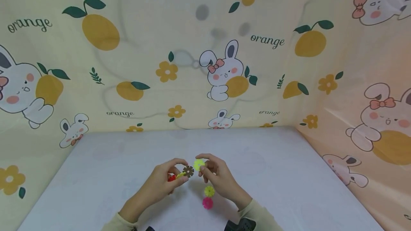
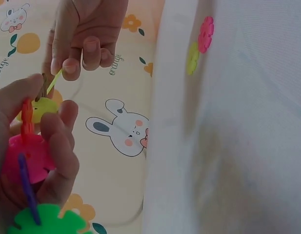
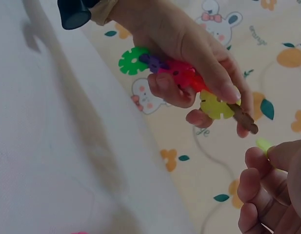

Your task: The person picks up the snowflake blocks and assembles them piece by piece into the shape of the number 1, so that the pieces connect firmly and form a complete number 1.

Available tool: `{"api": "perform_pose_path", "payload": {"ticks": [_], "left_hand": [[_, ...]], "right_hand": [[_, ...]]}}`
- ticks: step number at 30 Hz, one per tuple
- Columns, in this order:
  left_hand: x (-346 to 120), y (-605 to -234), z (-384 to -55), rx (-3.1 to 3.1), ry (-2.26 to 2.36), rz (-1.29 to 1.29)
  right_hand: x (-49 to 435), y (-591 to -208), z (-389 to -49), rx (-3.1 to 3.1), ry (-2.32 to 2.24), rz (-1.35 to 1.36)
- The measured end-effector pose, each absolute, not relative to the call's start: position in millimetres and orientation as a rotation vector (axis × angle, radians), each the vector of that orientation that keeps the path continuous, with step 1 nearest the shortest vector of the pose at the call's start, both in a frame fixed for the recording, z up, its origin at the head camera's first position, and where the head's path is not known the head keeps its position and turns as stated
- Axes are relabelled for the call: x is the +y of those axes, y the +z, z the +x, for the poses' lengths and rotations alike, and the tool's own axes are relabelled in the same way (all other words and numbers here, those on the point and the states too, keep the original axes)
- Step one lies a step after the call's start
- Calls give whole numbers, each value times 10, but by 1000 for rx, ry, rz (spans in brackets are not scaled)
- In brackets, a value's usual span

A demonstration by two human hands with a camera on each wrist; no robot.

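Observation:
My left hand [image 1: 162, 178] grips a chain of notched plastic discs joined edge to edge. In the right wrist view, the chain runs from a green disc [image 3: 133, 61] through purple, pink and red ones to a yellow disc [image 3: 217, 106] and a brown disc [image 3: 245, 118] at its tip. Between thumb and index finger, my right hand [image 1: 221, 178] pinches a single yellow-green disc [image 1: 199, 164]. That disc is close to the brown one, with a small gap between them in the right wrist view. Both hands are above the white table.
On the white table [image 1: 266, 174], a yellow disc [image 1: 209, 191] and a pink disc [image 1: 207, 203] lie side by side below my right hand. A patterned cloth [image 1: 192, 17] with rabbits and oranges rises behind the table and along its sides.

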State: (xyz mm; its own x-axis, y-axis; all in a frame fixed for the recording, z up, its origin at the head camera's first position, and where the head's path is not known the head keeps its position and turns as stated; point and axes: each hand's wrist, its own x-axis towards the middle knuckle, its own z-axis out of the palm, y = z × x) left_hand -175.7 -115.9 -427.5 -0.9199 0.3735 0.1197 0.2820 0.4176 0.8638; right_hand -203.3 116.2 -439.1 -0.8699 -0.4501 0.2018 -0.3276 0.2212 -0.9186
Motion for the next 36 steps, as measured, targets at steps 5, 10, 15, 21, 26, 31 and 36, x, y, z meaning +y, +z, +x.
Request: {"api": "perform_pose_path", "payload": {"ticks": [5,10,15,21,26,31,36], "left_hand": [[-1155,-4290,-1750,2554,1531,595],[-1144,-4286,-1745,2562,1519,587],[-1125,-4277,-1746,2563,1506,568],[-1109,-4275,-1746,2569,1500,564],[-1108,-4281,-1744,2574,1503,585],[-1114,-4297,-1752,2573,1503,581],[-1119,-4303,-1758,2571,1496,586]], "right_hand": [[1153,-4383,-2009,2369,-1736,-766],[1148,-4383,-1988,2377,-1736,-791],[1139,-4382,-1978,2400,-1714,-802],[1111,-4378,-1961,2430,-1699,-779],[1090,-4364,-1939,2459,-1695,-776],[1082,-4352,-1928,2479,-1692,-787],[1082,-4359,-1929,2476,-1694,-795]]}}
